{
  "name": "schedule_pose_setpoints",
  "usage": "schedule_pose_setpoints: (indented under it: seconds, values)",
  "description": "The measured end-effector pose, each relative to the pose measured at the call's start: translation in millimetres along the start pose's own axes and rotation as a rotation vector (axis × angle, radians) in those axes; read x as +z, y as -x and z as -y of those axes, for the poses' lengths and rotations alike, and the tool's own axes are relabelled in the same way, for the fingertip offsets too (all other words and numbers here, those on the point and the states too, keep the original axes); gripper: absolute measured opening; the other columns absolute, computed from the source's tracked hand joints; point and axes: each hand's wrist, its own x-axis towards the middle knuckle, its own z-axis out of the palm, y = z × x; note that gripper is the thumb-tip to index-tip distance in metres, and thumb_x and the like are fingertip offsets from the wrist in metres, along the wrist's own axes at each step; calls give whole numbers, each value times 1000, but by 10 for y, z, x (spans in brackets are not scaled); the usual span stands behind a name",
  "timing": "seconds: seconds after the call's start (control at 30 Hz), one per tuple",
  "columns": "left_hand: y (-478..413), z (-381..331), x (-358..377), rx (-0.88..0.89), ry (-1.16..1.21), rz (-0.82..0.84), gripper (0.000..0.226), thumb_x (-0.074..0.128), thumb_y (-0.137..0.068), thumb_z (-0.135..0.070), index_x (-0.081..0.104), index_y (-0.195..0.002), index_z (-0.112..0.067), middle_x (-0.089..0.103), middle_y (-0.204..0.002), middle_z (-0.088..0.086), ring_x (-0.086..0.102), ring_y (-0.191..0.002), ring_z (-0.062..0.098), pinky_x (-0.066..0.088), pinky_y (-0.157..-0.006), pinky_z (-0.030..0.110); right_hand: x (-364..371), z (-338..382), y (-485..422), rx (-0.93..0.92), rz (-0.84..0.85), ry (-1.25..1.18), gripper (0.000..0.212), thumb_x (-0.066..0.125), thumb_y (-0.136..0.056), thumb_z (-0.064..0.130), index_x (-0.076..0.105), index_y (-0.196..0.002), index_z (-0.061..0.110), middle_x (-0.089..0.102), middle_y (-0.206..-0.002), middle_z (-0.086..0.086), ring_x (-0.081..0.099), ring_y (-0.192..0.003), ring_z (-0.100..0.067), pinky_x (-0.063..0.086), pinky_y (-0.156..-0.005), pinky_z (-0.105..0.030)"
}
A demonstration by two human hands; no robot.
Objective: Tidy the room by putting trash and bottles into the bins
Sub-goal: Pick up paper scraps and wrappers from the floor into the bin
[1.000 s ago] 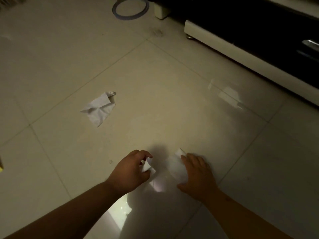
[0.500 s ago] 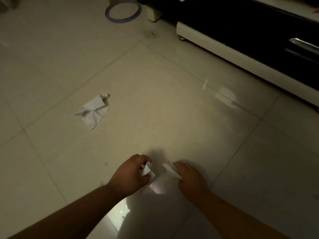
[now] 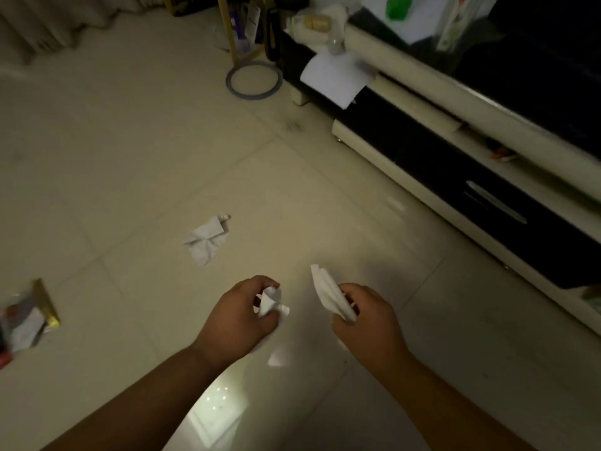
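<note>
White crumpled tissue [image 3: 269, 303] sits pinched in the left hand [image 3: 239, 317] at lower centre; the right hand [image 3: 364, 317] grips a flat tissue [image 3: 328, 294] beside it. A third tissue [image 3: 208, 240] lies on the floor [image 3: 130, 157] further up. Reaching for it with full hands risks dropping one.

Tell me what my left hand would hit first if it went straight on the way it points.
Likely the white tissue held in your right hand: your left hand, gripping crumpled paper, points right and forward at it. Heights are unclear, so it could miss.
</note>
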Motion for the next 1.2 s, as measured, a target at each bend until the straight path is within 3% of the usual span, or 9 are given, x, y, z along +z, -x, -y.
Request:
schedule_pose_setpoints:
  seconds: [0.1,0.3,0.4,0.57,0.67,0.87,0.97,1.07,1.2]
  values:
    - [287,-703,-646,-13,51,-49,36,72,-77,-51,59,-109,-41,65,-107,-25,64,-93,2,52,-74,22,-595,915,211,-27,16,-39,41,68,-70,15,65,-105,34,59,-93,15,59,-80,-6,50,-67,-22]
    - [942,-1881,-2052,-43,81,-149,38,71,-75,-49,57,-110,-45,63,-106,-27,63,-92,1,52,-74,22,-1537,2678,555,-97,68,-36,41,72,-75,13,64,-110,33,61,-98,10,61,-84,-7,57,-74,-35]
    - [1302,-2306,-2616,-53,76,-219,41,72,-72,-46,56,-110,-48,62,-105,-29,63,-91,0,47,-70,12,-1813,3335,701,-173,85,-15,46,73,-76,17,60,-115,39,61,-101,15,61,-88,-5,57,-75,-32]
    - [1930,-2793,-3200,-115,91,-394,38,68,-71,-44,54,-105,-53,61,-106,-34,63,-89,-1,49,-70,13,-1996,4118,908,-343,158,31,55,70,-75,23,50,-120,47,58,-105,18,59,-90,-2,54,-71,-22]
    - [2393,-2970,-3361,-172,102,-534,39,67,-71,-46,54,-106,-53,60,-108,-37,62,-91,-3,51,-73,15,-1973,4465,1082,-447,230,27,60,66,-72,22,50,-124,46,59,-104,17,59,-88,-5,52,-70,-25]
    - [3713,-3080,-3443,-375,138,-819,38,69,-75,-47,54,-109,-53,60,-103,-37,62,-91,-5,49,-73,13,-1681,5044,1829,-642,455,57,70,65,-74,26,42,-137,44,58,-119,14,59,-102,-10,50,-87,-27]
    - [4553,-2996,-3482,-498,166,-953,36,69,-74,-45,54,-106,-52,63,-99,-32,62,-89,-3,47,-70,13,-1338,5391,2342,-743,607,78,74,63,-74,26,38,-141,45,57,-128,16,57,-109,-7,49,-93,-28]
    - [5491,-2870,-3449,-638,198,-1079,36,67,-73,-44,55,-107,-50,64,-98,-31,63,-88,-2,48,-70,14,-876,5727,2998,-846,762,110,76,63,-73,27,36,-141,48,59,-126,11,59,-106,-12,52,-90,-33]
    - [6779,-2620,-3241,-819,272,-1259,39,65,-68,-44,58,-106,-49,66,-96,-31,62,-88,-5,43,-69,7,-152,6040,4087,-961,962,165,76,65,-76,24,36,-142,47,58,-124,10,58,-104,-12,53,-89,-35]
